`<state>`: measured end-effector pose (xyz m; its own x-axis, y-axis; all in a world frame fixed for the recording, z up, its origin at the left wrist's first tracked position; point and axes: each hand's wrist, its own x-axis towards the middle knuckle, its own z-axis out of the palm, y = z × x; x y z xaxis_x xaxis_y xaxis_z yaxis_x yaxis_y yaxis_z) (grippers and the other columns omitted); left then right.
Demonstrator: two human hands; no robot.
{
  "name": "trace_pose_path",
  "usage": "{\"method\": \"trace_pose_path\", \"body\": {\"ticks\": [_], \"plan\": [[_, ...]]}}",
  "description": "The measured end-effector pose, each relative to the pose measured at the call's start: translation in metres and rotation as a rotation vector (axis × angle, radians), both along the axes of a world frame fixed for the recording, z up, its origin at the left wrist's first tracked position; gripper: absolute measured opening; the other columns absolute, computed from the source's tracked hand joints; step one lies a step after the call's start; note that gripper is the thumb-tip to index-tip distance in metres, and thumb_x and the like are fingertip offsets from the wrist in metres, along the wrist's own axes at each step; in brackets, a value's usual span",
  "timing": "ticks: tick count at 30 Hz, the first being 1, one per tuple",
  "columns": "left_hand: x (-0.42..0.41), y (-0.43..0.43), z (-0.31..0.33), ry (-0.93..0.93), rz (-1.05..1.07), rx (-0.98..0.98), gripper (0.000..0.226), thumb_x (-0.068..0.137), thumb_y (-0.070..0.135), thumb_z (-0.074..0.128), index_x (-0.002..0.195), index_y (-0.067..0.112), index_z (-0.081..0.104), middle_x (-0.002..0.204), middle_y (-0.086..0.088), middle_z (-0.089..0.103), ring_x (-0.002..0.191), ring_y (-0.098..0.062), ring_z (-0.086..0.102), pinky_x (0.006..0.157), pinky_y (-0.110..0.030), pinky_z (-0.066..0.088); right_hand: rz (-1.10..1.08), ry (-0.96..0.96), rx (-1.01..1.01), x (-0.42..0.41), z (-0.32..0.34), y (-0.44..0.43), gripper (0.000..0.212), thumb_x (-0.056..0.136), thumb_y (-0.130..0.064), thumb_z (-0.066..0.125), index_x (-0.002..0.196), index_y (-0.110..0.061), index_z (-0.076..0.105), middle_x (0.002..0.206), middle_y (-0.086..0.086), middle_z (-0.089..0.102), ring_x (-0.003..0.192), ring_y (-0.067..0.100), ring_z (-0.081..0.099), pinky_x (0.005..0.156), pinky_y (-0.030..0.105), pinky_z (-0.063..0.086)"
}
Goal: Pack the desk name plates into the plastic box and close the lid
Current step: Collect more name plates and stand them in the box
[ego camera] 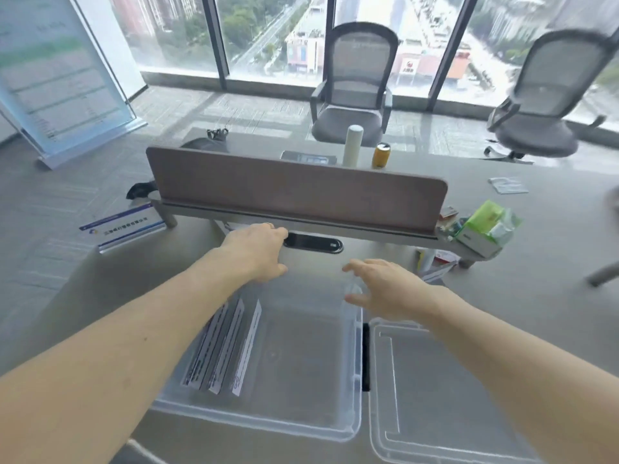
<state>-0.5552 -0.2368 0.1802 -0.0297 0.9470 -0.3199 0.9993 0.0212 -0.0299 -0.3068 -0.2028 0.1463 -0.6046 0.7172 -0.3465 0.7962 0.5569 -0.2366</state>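
Lid [432, 390]: clear, laid flat on the desk just right of the box, not yet fitted; risk of being knocked off the near edge by the right forearm passing over it.
Plastic box [301, 416]: clear, open, near desk edge; easily pushed since it is light and mostly unfilled.
Packed name plates [224, 346]: several stood on edge, leaning along the left wall inside the box; could topple flat if the box is jolted, and then the rest may not fit in a row.
Right hand [392, 289]: held above the far right corner of the box, fingers spread wide, nothing gripped; contact with the box wall cannot be told.
Left hand [258, 252]: beyond the far left corner of the box, fingers loosely curled and reaching forward, nothing seen held.
Loose name plate [124, 227]: blue and white, standing far left near the divider's end, well apart from the box; likely to be missed, or dropped off the desk edge if grabbed carelessly.
Divider [294, 192]: brown panel across the desk; blocks the view of anything behind it.
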Motion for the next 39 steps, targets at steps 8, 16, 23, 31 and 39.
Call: {"method": "trace_pose_path", "body": {"ticks": [8,16,23,31,39], "plan": [[0.089,0.043,0.042,-0.029,-0.136,0.056,0.063,0.087,0.054,0.061,0.14,0.022,0.048,0.134,0.0,0.055,0.127,-0.024,0.053,0.098,-0.047,0.051,-0.222,-0.131,0.104,0.139,0.076,0.031,0.042,0.093,-0.045,0.061,0.128,-0.022,0.053,0.125,0.007,0.06,0.116,0.029,0.057,0.093,0.036,0.045],[0.168,0.087,0.046,-0.004,-0.177,0.028,0.067,0.086,0.057,0.064,0.143,0.024,0.047,0.135,0.001,0.056,0.126,-0.023,0.054,0.098,-0.047,0.052,-0.279,-0.123,0.101,0.222,0.08,0.065,0.053,0.096,-0.047,0.058,0.141,-0.022,0.047,0.144,0.007,0.051,0.134,0.029,0.047,0.105,0.039,0.041],[0.228,0.113,-0.011,-0.017,-0.171,-0.041,0.065,0.088,0.053,0.062,0.144,0.023,0.047,0.14,-0.001,0.055,0.13,-0.024,0.053,0.1,-0.045,0.051,-0.186,-0.168,0.106,0.266,0.036,0.103,0.051,0.096,-0.047,0.055,0.14,-0.021,0.047,0.137,0.004,0.055,0.129,0.028,0.051,0.102,0.038,0.041],[0.241,0.137,-0.099,-0.059,-0.113,-0.156,0.055,0.091,0.05,0.061,0.136,0.02,0.052,0.135,-0.005,0.057,0.122,-0.028,0.057,0.097,-0.041,0.05,-0.087,-0.188,0.089,0.264,-0.028,0.138,0.053,0.095,-0.048,0.056,0.142,-0.025,0.046,0.128,0.003,0.057,0.124,0.027,0.053,0.099,0.038,0.043],[0.249,0.161,-0.185,-0.181,-0.089,-0.195,0.032,0.091,0.036,0.063,0.117,0.017,0.063,0.116,-0.006,0.063,0.1,-0.031,0.063,0.081,-0.038,0.053,-0.071,-0.127,0.096,0.237,-0.099,0.171,0.055,0.095,-0.045,0.059,0.142,-0.022,0.045,0.132,0.004,0.055,0.125,0.029,0.052,0.101,0.04,0.044]]}}
